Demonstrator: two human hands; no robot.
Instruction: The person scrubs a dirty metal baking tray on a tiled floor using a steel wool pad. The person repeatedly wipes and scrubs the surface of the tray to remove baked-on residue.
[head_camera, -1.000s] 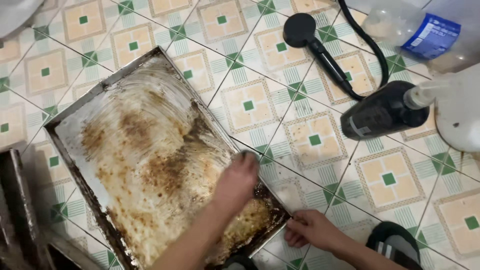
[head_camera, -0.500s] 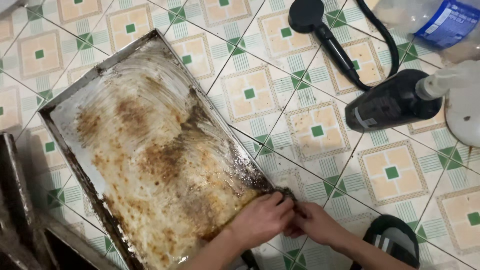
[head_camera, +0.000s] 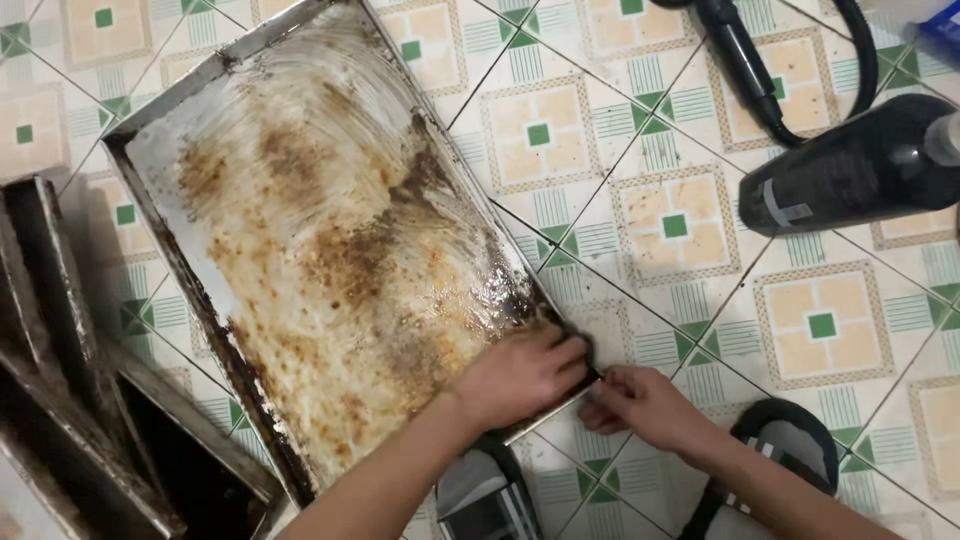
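A big metal tray (head_camera: 300, 240) lies flat on the tiled floor (head_camera: 680, 220), a bit turned, and it fills the left and middle of the view. It is very dirty, with brown and black burnt stuff all over, and the darkest bits are along its edges and near its right corner. The left hand (head_camera: 520, 375) rests on the tray at that near right corner, with its fingers curled down over something dark at the rim; I cannot tell what it is. The right hand (head_camera: 640, 405) is just beside it on the floor, touching the tray's corner edge with bent fingers, and pinching it, it seems. Below the hands are two dark sandals (head_camera: 780, 450) with pale stripes, one under each arm. To the left of the tray more dark, dirty trays (head_camera: 90, 420) lean in a stack. The floor tiles are pale with orange squares and small green squares in the middle. At the top right a black bottle (head_camera: 850, 170) lies on its side, with a pale band near its end. A black hose (head_camera: 750, 60) curls above it. A bit of a blue package (head_camera: 945, 25) shows in the top right corner.
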